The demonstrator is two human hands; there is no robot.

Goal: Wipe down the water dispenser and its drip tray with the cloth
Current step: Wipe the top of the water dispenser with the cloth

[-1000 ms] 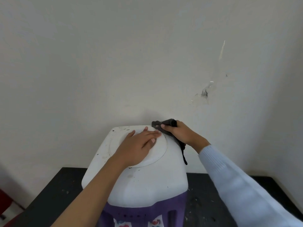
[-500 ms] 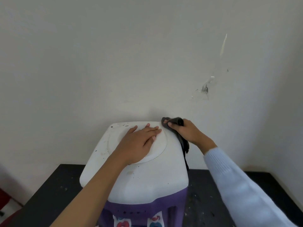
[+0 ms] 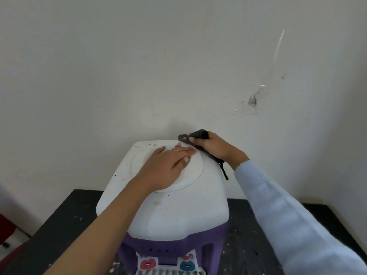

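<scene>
White plastic forms the top of the water dispenser (image 3: 168, 207), which stands on a dark table (image 3: 59, 225) against a pale wall (image 3: 139, 66). Left hand (image 3: 166, 165) lies flat, fingers extended and holding nothing, on the round lid panel (image 3: 195, 171). Just beyond its fingertips, the right hand (image 3: 215, 147) is clenched around a dark grey cloth (image 3: 195, 135), pressing it on the far right corner of the top; a thin strand hangs below the wrist. Beneath the left forearm, the purple front carries red and blue taps above the drip tray (image 3: 170, 272).
</scene>
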